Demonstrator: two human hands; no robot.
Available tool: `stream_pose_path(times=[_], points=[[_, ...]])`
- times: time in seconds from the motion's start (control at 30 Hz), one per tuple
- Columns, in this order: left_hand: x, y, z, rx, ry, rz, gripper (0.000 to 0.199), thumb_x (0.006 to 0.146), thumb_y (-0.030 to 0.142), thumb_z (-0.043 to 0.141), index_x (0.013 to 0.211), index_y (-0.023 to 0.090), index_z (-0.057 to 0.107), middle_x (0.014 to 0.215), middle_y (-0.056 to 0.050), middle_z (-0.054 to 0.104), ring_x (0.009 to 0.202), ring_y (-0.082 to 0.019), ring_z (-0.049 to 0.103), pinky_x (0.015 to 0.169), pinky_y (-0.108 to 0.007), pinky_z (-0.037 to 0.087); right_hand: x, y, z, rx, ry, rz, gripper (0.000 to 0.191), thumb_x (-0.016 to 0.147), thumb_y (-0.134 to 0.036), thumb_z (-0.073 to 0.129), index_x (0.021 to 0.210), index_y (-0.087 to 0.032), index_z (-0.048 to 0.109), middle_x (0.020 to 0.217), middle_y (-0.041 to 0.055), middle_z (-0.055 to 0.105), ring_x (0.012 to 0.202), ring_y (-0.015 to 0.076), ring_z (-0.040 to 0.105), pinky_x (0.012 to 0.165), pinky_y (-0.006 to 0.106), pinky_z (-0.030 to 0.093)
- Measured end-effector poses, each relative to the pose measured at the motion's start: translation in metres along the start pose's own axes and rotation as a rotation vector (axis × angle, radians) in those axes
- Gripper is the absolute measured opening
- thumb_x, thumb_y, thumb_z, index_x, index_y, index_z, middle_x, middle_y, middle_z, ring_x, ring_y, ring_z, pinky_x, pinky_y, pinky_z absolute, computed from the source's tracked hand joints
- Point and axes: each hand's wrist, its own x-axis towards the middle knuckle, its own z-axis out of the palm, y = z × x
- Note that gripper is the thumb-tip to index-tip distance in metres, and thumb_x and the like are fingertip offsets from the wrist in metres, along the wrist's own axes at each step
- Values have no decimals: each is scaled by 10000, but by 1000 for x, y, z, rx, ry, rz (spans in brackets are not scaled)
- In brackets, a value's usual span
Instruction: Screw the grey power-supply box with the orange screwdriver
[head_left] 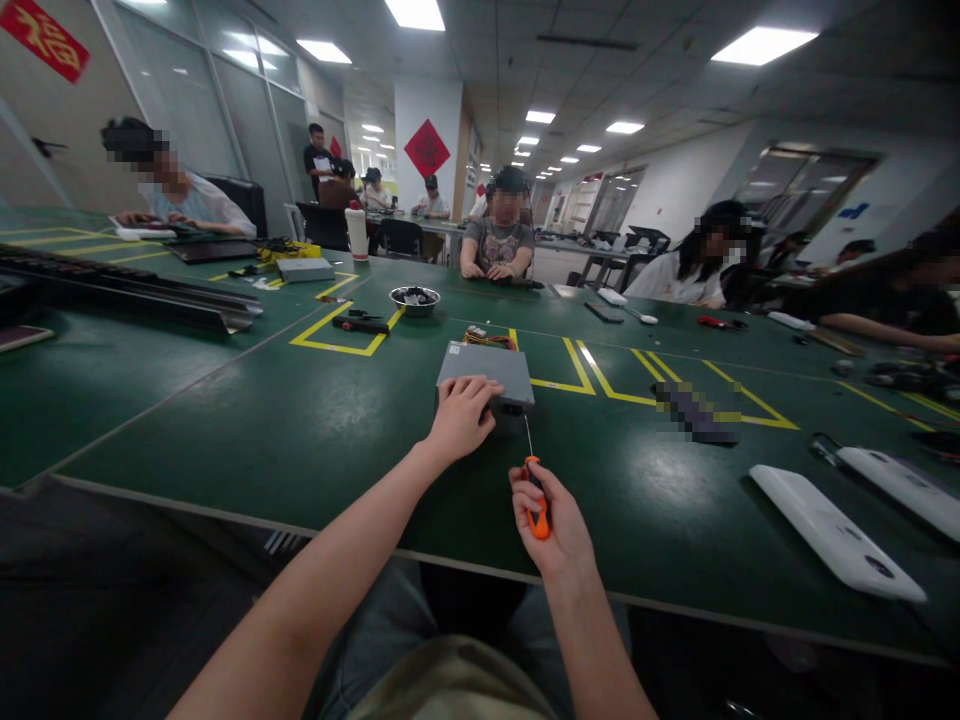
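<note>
A grey metal computer power supply (495, 368) lies on the green table in front of me, its bundle of coloured wires (487, 339) at the far side. My left hand (463, 412) grips its near left part, fingers over the top and the thumb by the front face. In my right hand (551, 510) is an orange-and-black screwdriver (535, 500), held by the handle. Its thin shaft points away from me, with the tip at the power supply's near right corner. Whether the tip sits in a screw is too small to tell.
Beyond the power supply stand a metal bowl (415, 300) of dark small parts and a black tool (361, 325). White devices (836, 530) lie to the right, long dark metal rails (127, 285) to the left. Yellow tape marks the table (300, 430). Several people sit around it.
</note>
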Motion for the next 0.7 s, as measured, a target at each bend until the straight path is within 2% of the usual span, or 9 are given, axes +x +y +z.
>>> stream_pose_path(times=[0.07,0.23,0.37,0.47,0.53,0.6,0.67,0.7], points=[[0,0,0,-1,8,6,385,745,136,468,1104,261,529,1162,-16,563,1120,-209,433,936,-397,265,-1,-1,1,14,4,22,88,862,-100,392,817,-140,456,695,-23,457,403,-13,397,307,64,334],[1,0,0,2,16,10,368,749,136,464,1087,260,541,1157,-14,566,1119,-206,435,936,-397,271,-8,-10,2,56,-54,141,92,890,-192,400,859,-144,473,728,-16,495,453,-5,452,375,72,423],[1,0,0,7,6,2,368,752,134,461,1086,265,541,1164,-5,563,1121,-199,432,938,-388,273,-9,-8,4,24,-74,181,177,911,-218,355,961,-124,497,644,-38,472,438,6,444,376,78,418],[1,-1,1,13,11,-1,370,751,129,459,1084,265,543,1168,1,559,1117,-198,433,940,-385,275,-8,-2,6,-84,-35,82,227,910,-223,341,974,-96,518,612,-27,472,408,13,419,334,85,378],[1,-1,1,15,12,3,373,751,127,457,1087,264,541,1166,-1,559,1110,-196,437,936,-384,278,-9,1,5,-167,4,-36,147,870,-184,419,895,-97,536,634,0,518,420,22,446,327,96,383],[1,-2,1,17,12,8,374,754,126,454,1092,263,539,1160,-4,561,1105,-196,441,931,-383,282,-10,5,1,-260,50,-212,60,773,-79,533,816,-121,540,652,6,561,466,43,511,351,109,422],[1,-2,0,19,13,5,377,756,124,451,1095,264,538,1162,-5,561,1105,-197,441,927,-386,285,-11,8,-6,-343,91,-406,248,648,44,603,798,-145,548,667,-11,598,528,63,574,412,119,480],[1,-2,0,18,12,3,379,757,122,450,1097,265,537,1167,-5,559,1110,-199,440,928,-388,284,-11,9,-9,-369,108,-459,301,607,74,624,799,-148,558,671,-15,613,541,66,589,451,124,508]])
